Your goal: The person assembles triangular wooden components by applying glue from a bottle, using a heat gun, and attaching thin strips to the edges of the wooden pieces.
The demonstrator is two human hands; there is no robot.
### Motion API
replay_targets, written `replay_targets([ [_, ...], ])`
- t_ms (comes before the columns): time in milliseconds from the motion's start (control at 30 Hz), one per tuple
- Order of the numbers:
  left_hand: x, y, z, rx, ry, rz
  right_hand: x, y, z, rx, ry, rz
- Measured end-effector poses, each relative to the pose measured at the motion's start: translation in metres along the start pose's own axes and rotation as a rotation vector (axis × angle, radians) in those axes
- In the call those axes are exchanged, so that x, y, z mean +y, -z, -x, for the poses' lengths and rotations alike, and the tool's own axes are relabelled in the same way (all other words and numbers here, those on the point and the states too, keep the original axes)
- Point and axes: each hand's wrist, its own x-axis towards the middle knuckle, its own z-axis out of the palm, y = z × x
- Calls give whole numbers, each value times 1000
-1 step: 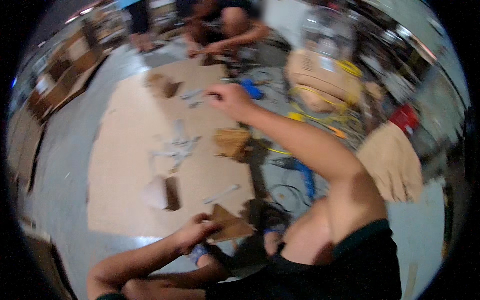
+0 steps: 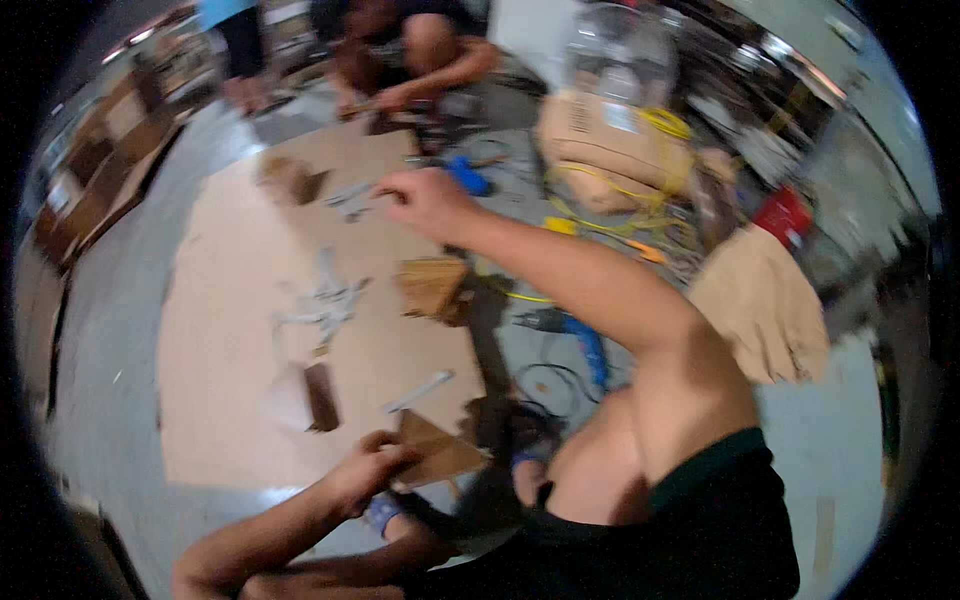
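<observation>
My left hand point(image 2: 372, 472) is closed on the edge of a brown flat board point(image 2: 436, 452), held low over the near edge of a large cardboard sheet point(image 2: 230, 400). My right arm reaches far out across the sheet. At its end my right hand point(image 2: 428, 203) has its fingers drawn together; whatever is in them is hidden and blurred. Just left of those fingers lie a few grey metal strips point(image 2: 346, 198). A heap of similar grey strips point(image 2: 328, 305) is in the sheet's middle, and a single strip point(image 2: 418, 391) lies close to the board.
Brown blocks point(image 2: 432, 286) stand on the sheet, with another brown piece point(image 2: 322, 397) nearer. To the right are a blue power tool point(image 2: 585, 345), yellow cord point(image 2: 590, 220) and a big cardboard package point(image 2: 610, 140). A co-worker point(image 2: 410, 70) squats at the far edge; another person point(image 2: 240, 50) stands behind.
The whole view has shifted, so things appear farther left. Both hands keep nearly the same places over the sheet, the left one still on the brown board.
</observation>
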Motion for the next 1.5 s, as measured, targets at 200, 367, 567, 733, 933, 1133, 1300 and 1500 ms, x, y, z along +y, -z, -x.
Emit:
replay_targets([
  [200,10,15,4,64,-322,70,14,47,87,-272,-18,145],
  [367,32,8,2,167,-339,342,14,53,220,-252,-251,-101],
  [567,35,11,-11,405,-373,405,32,19,352,-682,-522,-230],
  [733,37,9,-17,425,-366,392,29,2,367,-734,-644,-139],
  [933,39,1,-22,470,-360,399,32,-6,357,-600,-578,-142],
  [1133,30,14,-25,501,-370,421,98,-12,377,46,-676,248],
  [1300,17,23,-24,546,-335,391,170,13,397,106,-1309,551],
  [1500,28,14,-23,599,-358,351,203,0,430,266,-1332,473],
])
